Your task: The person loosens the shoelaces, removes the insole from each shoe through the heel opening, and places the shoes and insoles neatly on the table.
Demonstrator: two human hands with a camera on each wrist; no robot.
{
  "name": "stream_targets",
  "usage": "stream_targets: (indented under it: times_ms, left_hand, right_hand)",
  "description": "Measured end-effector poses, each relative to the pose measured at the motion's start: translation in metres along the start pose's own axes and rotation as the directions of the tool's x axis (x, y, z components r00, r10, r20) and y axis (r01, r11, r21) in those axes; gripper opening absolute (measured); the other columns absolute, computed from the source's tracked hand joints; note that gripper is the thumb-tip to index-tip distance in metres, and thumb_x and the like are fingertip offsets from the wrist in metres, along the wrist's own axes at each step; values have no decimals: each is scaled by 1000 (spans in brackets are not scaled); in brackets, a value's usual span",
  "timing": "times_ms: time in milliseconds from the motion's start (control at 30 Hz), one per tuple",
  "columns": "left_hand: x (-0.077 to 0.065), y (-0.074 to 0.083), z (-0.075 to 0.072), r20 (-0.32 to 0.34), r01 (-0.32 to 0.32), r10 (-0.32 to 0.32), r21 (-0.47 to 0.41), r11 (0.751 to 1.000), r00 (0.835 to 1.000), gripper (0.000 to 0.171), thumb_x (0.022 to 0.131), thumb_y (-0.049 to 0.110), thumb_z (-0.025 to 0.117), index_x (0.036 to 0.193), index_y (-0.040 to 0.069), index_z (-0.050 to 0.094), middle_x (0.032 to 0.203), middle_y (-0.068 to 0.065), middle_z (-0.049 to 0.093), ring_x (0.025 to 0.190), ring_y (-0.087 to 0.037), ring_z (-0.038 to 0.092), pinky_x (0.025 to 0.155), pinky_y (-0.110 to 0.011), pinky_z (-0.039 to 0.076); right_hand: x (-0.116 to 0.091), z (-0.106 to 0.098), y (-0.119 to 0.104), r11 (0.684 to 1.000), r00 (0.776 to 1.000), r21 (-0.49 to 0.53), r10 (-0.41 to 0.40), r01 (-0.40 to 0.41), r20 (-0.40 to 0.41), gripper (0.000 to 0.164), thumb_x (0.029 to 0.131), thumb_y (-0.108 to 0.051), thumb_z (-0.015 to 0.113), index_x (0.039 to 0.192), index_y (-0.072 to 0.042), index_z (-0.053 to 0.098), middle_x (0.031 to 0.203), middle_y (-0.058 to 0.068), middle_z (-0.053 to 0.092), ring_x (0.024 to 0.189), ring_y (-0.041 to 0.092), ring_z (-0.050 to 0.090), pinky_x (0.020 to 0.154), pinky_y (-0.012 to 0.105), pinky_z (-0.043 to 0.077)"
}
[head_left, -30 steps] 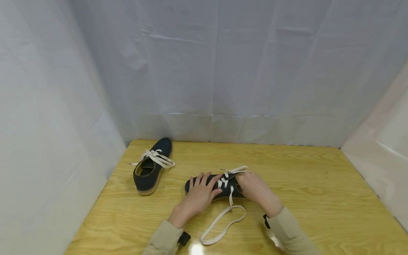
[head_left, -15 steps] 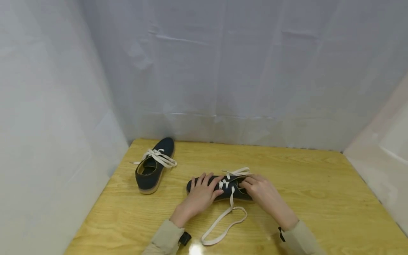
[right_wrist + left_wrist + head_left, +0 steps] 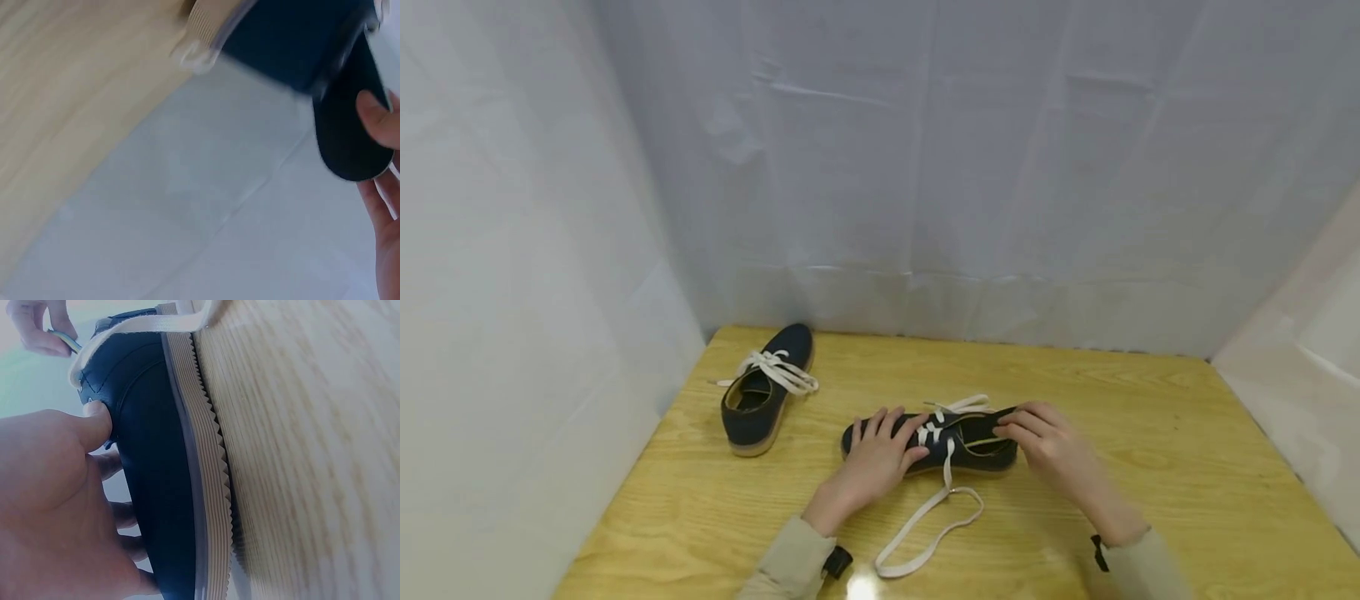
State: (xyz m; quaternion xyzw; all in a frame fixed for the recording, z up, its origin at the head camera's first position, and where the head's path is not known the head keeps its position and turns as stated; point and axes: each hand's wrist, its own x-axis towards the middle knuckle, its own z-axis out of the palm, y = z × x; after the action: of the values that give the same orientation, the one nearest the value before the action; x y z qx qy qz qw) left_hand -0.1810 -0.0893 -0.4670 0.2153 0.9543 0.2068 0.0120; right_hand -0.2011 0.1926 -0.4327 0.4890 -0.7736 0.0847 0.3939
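My left hand (image 3: 872, 462) holds the front of a dark navy lace-up shoe (image 3: 934, 454) on the table, fingers spread across the toe and thumb beside the lacing. At the heel end, my right hand (image 3: 1051, 446) pinches a dark insole (image 3: 350, 134) between thumb and fingers. The insole's rounded end sticks out above the shoe's collar in the right wrist view; its front part is hidden inside. White laces (image 3: 925, 533) are loose: one end loops on the table toward me, the other lies over the far side. In the left wrist view the shoe's ridged sole (image 3: 212, 481) sits on the table.
A matching navy shoe (image 3: 752, 427) stands at the table's back left, its white laces (image 3: 778, 373) draped over it. The wooden table (image 3: 1150, 467) is bordered by pale sheeting (image 3: 955, 208) behind and at both sides.
My right hand has come out of the shoe's opening and moved right and toward the heel, bringing the insole's end up and out. The left hand has stayed on the toe.
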Motion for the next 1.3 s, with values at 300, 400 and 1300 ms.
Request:
stream_targets:
  times_ms: [300, 400, 1300]
  left_hand:
    - [1, 0, 0, 13, 7, -7, -18, 1000, 1000, 53, 107, 43, 42, 156, 24, 39, 159, -20, 33, 148, -46, 26, 113, -74, 18]
    - [2, 0, -1, 21, 5, -4, -29, 1000, 1000, 53, 108, 43, 41, 156, 24, 39, 159, -20, 32, 148, -46, 26, 113, -74, 18]
    - [2, 2, -2, 27, 11, -11, -18, 1000, 1000, 53, 108, 44, 41, 157, 24, 39, 159, -20, 32, 148, -46, 25, 113, -74, 18]
  right_hand:
    - [-19, -22, 13, 996, 995, -28, 85, -86, -47, 45, 110, -14, 36, 96, -6, 78, 97, 7, 74, 91, 29, 66, 79, 39, 54]
    - [-20, -24, 13, 994, 991, -45, 96, -101, -97, 43, 110, -13, 37, 97, -6, 77, 99, 8, 74, 91, 30, 66, 80, 40, 53]
    - [17, -28, -11, 788, 659, -265, 612, -555, 438, 36, 91, -38, 75, 84, -4, 69, 73, 5, 57, 58, 19, 54, 52, 32, 50]
